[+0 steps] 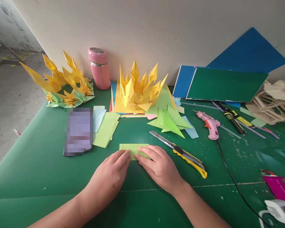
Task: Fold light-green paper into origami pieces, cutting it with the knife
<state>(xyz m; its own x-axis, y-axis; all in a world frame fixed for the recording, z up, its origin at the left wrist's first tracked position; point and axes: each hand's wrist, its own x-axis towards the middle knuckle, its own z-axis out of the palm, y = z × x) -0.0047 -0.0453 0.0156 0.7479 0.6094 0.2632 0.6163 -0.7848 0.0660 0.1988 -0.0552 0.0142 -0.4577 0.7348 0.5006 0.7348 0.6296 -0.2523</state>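
A small light green rectangle of paper lies flat on the green tabletop in front of me, a faint crease along its upper edge. My left hand rests on its left half, with the fingers bunched together at the lower edge. From the other side, my right hand holds its right half down between thumb and fingers, which cover that end. Just right of the paper is a yellow utility knife with its blade out. A stack of green paper strips sits beyond my left hand.
A yellow folded-paper crown stands on coloured sheets, near folded green pieces. Left are another crown, a pink flask and a phone. A pink glue gun trails its cable down the right side.
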